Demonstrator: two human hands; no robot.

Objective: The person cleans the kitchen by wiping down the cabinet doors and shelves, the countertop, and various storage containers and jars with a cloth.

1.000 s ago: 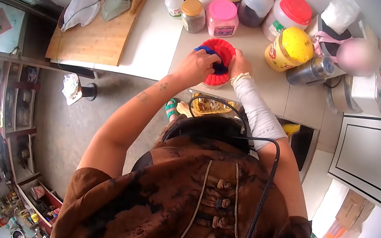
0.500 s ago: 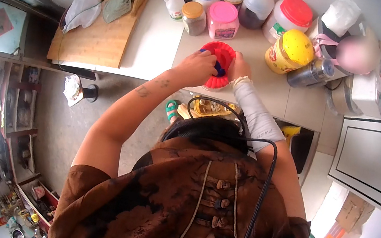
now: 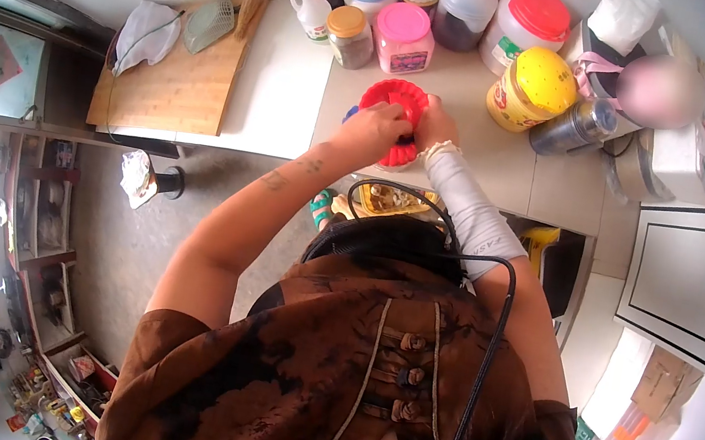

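Observation:
A red round container (image 3: 396, 89) with a scalloped rim stands near the front edge of the counter. My left hand (image 3: 377, 129) reaches over it, fingers bent down and closed inside the rim; what they hold is hidden. A bit of a blue part (image 3: 352, 114) shows at the container's left side, and I cannot make out what it is. My right hand (image 3: 438, 126) is closed on the container's right edge. Just behind the container stands a pink-lidded jar (image 3: 404, 40).
Jars and bottles line the wall, among them a red-lidded tub (image 3: 530, 31). A yellow tub (image 3: 530, 91) and a metal flask (image 3: 576, 127) stand to the right. A wooden cutting board (image 3: 184, 85) lies at the left. Below the counter is a yellow basket (image 3: 366, 196).
My left hand has shifted a little right and down over the red container. The blue part, which lay across the container under my fingers, now shows only at its left side.

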